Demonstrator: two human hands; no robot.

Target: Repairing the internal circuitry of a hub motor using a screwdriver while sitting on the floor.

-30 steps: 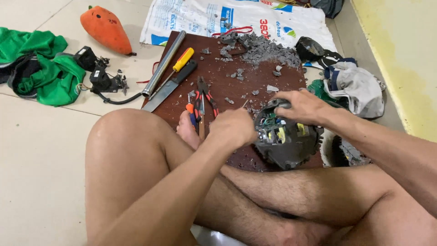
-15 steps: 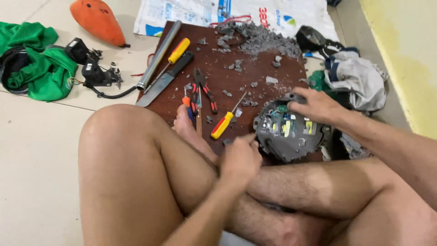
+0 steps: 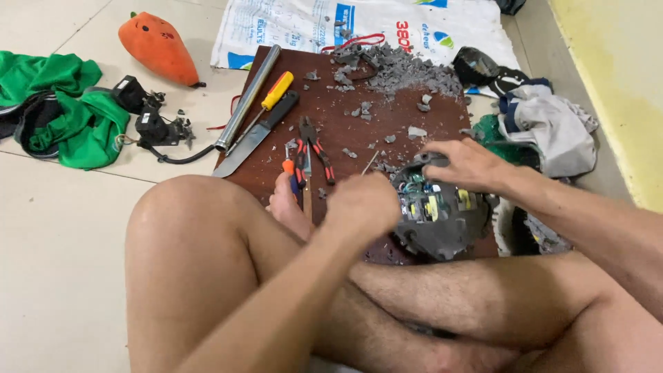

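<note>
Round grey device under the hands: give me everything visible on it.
The round grey device is a dark casing, opened on top, showing a circuit board with yellow and green parts. It looks like plastic or potting, chipped at the rim. It lies on the brown board by the person's shin. The right hand rests on its far edge; the left hand is closed at its near-left side, a thin rod poking out.

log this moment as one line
left hand: fist by device, thin tool tip shows | right hand: on grey device top | board: pliers, screwdriver, rubble
</note>
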